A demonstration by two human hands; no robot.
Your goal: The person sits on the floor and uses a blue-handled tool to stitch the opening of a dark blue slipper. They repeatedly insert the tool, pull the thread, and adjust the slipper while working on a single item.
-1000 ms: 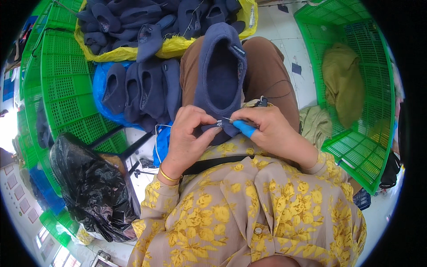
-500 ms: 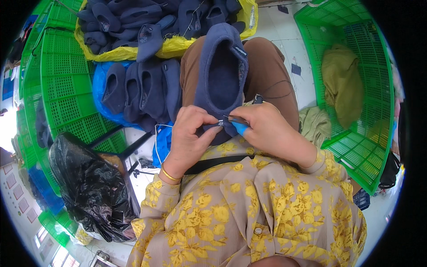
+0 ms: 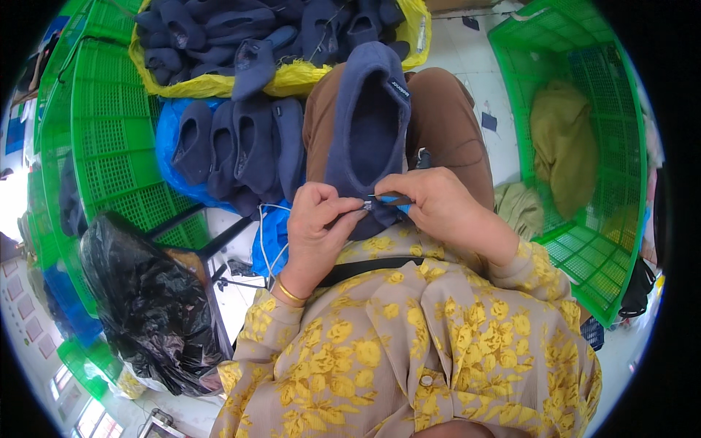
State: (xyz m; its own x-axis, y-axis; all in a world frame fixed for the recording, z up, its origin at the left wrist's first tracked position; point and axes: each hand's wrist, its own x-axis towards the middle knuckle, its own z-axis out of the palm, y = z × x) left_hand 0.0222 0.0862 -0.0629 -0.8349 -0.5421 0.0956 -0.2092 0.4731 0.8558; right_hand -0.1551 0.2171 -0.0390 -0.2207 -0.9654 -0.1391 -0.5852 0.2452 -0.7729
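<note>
A navy slipper (image 3: 337, 150) lies lengthwise on my lap, its opening facing up and a small dark label on its right rim. At its near end, the thumb and forefinger of my left hand (image 3: 315, 223) pinch the fabric beside a small whitish piece (image 3: 366, 206). My right hand (image 3: 432, 198) is closed at the same spot, holding what looks like a thin needle (image 3: 374, 196). A blue covering (image 3: 400, 206) shows at its fingers. The fingertips of both hands nearly meet, and the exact stitch point is too small to make out.
Several navy slippers stand on a blue bag (image 3: 169, 150) to the left. A yellow sack (image 3: 292, 85) full of slippers lies beyond. Green crates (image 3: 109, 146) flank both sides; the right one holds an olive cloth (image 3: 562, 146). A black plastic bag (image 3: 146, 292) sits at the near left.
The right fingers have shifted slightly and now lie flatter at the slipper's near end. The left hand keeps its pinch. The whole view has moved a little.
</note>
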